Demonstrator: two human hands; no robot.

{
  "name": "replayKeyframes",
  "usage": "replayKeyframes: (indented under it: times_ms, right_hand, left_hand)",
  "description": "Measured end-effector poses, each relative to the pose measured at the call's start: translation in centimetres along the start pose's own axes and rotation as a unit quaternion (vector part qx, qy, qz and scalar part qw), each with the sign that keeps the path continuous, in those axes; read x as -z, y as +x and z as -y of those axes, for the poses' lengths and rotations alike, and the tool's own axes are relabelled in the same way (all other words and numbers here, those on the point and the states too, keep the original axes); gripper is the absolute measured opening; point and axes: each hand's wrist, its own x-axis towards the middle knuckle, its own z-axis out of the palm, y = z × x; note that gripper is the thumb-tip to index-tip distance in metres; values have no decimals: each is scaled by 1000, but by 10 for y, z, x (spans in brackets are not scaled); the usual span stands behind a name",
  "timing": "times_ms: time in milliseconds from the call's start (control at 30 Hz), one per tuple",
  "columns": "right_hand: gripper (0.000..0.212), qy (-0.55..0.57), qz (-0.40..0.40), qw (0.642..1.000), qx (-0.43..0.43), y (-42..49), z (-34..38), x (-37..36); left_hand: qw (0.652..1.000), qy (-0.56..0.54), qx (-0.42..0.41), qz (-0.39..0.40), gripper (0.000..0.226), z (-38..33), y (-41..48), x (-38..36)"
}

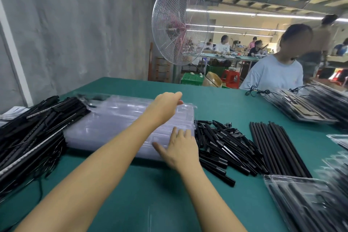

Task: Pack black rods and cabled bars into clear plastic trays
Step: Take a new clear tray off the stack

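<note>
- the green worktop carries a stack of clear trays in the left middle, lying flat with its long side across the view.
- the left hand reaches over the stack to its far right corner; its fingers are curled on the edge of the top tray and grip it there.
- the right hand lies flat and open on the near right part of the stack, with fingers spread and the thumb pointing left, pressing on the plastic.
- a big pile of cabled bars lies on the left, touching the left end of the stack; thin black cables hang out of it toward the near edge.
- a loose pile of short black rods lies just beside the right end of the stack, close to the right hand.
- a neat row of long black rods lies to the right of this pile, all parallel.
- filled trays with black parts lie at the near right, blurred; more filled trays lie at the far right.
- a person in a light blue shirt is behind the far edge of the worktop, and a big wire fan stands by the grey wall.
</note>
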Motion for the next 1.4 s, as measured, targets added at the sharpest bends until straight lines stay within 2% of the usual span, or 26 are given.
replayKeyframes:
  times_ms: [100,267,367,467,567,600,667,767,900,1033,1133,1300,1400]
  right_hand:
    - [77,17,36,999,-14,18,-12,6]
    - [58,25,28,999,-26,33,-12,2]
    - [48,22,26,999,-21,41,-15,2]
    - [45,27,53,998,2,49,-18,2]
    - [47,65,61,996,-6,57,-17,3]
    - [49,69,54,996,-8,59,-18,2]
    - [61,54,53,997,-15,64,-21,1]
    - [71,29,42,998,-26,72,-25,-5]
    - [52,30,-20,999,-22,79,-26,-8]
    - [63,64,34,997,-12,85,-31,-13]
    - [66,96,40,994,-18,87,-33,-14]
    - [63,93,40,994,-32,85,-31,-14]
    - [64,78,37,996,-29,84,-32,-14]
  left_hand:
    - [992,-53,29,-110,22,9,16,33]
    - [988,-68,11,-140,11,32,33,84]
    - [980,-93,1,-178,15,36,25,88]
    - [986,-81,-50,-133,14,28,11,72]
    - [992,-1,-124,-9,59,19,-13,49]
    - [988,58,-139,25,61,19,-17,42]
    - [980,129,-149,41,43,21,-19,34]
    - [989,54,-123,-64,16,24,-7,50]
    - [981,-49,-48,-181,9,43,13,96]
    - [978,-47,-51,-197,14,52,22,107]
    - [977,-46,-59,-200,17,52,28,104]
    - [954,-38,-5,-297,22,68,45,140]
    - [965,-50,-31,-255,31,75,35,156]
